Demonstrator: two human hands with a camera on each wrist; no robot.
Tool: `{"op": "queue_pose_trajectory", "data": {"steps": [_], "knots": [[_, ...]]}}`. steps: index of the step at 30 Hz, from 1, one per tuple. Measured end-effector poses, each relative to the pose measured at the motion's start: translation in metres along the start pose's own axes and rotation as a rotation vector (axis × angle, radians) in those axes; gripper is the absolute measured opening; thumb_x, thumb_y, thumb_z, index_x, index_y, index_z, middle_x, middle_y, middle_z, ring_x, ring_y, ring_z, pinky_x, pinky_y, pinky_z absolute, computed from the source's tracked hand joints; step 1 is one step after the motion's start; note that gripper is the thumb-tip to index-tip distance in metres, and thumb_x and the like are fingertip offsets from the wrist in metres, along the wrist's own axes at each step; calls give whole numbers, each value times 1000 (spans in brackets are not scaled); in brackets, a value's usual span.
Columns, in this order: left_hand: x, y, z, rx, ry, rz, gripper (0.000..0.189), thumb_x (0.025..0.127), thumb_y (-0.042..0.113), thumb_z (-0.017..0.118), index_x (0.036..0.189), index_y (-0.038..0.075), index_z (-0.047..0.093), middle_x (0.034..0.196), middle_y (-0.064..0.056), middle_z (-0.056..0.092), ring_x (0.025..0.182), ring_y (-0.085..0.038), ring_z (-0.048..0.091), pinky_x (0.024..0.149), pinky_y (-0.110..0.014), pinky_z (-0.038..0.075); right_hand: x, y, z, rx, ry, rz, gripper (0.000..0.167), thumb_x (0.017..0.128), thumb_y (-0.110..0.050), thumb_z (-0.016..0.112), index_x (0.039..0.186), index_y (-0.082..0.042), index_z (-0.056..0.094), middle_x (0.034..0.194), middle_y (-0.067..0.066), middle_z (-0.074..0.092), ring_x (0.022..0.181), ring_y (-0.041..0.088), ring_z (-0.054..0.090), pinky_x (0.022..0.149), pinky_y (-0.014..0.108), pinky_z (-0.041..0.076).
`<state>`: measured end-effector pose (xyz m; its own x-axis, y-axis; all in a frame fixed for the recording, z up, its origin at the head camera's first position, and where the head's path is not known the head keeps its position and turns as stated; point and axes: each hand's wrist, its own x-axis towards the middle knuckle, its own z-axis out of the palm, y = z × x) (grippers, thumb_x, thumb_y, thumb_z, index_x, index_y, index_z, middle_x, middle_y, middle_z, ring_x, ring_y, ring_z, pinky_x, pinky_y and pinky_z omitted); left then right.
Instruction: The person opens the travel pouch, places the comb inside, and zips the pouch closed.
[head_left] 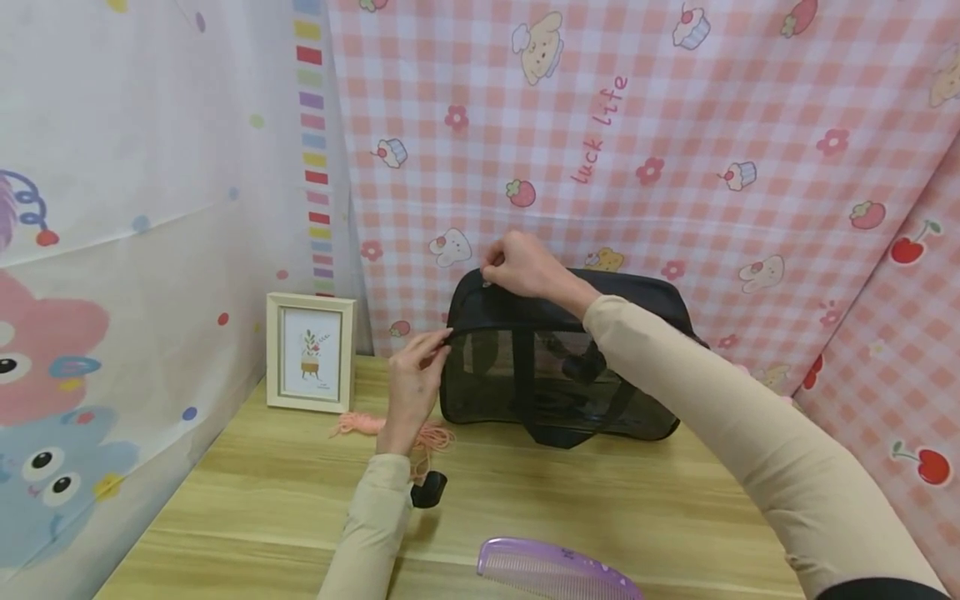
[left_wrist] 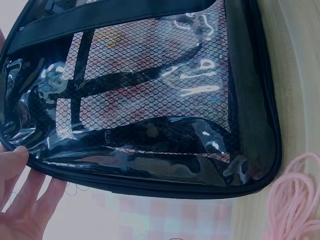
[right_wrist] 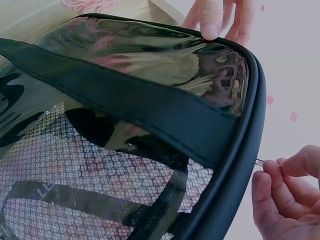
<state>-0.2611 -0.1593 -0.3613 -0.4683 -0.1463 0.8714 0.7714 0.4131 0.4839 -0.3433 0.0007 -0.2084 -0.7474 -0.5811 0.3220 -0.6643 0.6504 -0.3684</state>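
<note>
A black see-through bag point(head_left: 487, 375) with dark piping and a black strap handle point(head_left: 523, 367) stands upright on the table against the cloth. My left hand point(head_left: 415, 375) grips its left edge, thumb on the clear front panel and fingers behind the rim in the left wrist view. At the top left corner my right hand point(head_left: 525, 262) pinches a small metal zipper pull point(right_wrist: 259, 162) between thumb and forefinger. Mesh point(left_wrist: 140, 70) shows through the clear panel.
A cream picture frame point(head_left: 311, 354) stands at the table's back left. Pink cord point(head_left: 360, 423) lies beside it, partly behind my left wrist. A small black object point(head_left: 429, 490) is beside my left sleeve. Near the front lies a purple comb point(head_left: 555, 562). Patterned cloths point(head_left: 637, 108) hang behind.
</note>
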Motion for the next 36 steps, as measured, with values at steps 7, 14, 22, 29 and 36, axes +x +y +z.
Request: {"op": "queue_pose_trajectory", "data": {"steps": [7, 14, 22, 29, 36], "knots": [[-2, 1, 3, -5, -1, -11, 24, 80, -18, 64, 102, -11, 69, 94, -23, 66, 81, -36, 66, 67, -42, 57, 0, 3, 5, 43, -42, 8, 19, 91, -10, 58, 94, 1, 74, 85, 9, 70, 72, 18, 63, 67, 31, 51], [-3, 1, 5, -13, 3, -14, 23, 80, -18, 64, 102, -11, 69, 95, -24, 66, 81, -36, 66, 67, -42, 57, -11, 9, 4, 102, -76, -5, 17, 92, -7, 58, 98, 2, 71, 90, 11, 69, 76, 19, 64, 69, 33, 54], [-3, -3, 8, -17, 9, -16, 24, 80, -18, 64, 103, -12, 68, 96, -24, 66, 82, -36, 66, 67, -42, 57, -33, 17, 0, 161, -114, -22, 20, 95, -7, 53, 106, 0, 68, 89, 8, 69, 78, 18, 63, 69, 32, 54], [-4, -5, 7, -20, 16, -5, 24, 80, -19, 64, 103, -12, 68, 96, -24, 66, 82, -36, 66, 67, -41, 57, -63, 15, -8, 224, -134, -31, 21, 97, -12, 54, 112, -3, 66, 94, 6, 68, 81, 19, 63, 71, 35, 54], [-1, -12, 0, -26, -13, 1, 26, 81, -18, 64, 105, -12, 68, 98, -25, 66, 84, -36, 66, 70, -42, 57, -102, 10, -6, 268, -170, -95, 24, 96, -18, 59, 116, -5, 64, 101, 7, 66, 89, 23, 64, 72, 34, 53]]}}
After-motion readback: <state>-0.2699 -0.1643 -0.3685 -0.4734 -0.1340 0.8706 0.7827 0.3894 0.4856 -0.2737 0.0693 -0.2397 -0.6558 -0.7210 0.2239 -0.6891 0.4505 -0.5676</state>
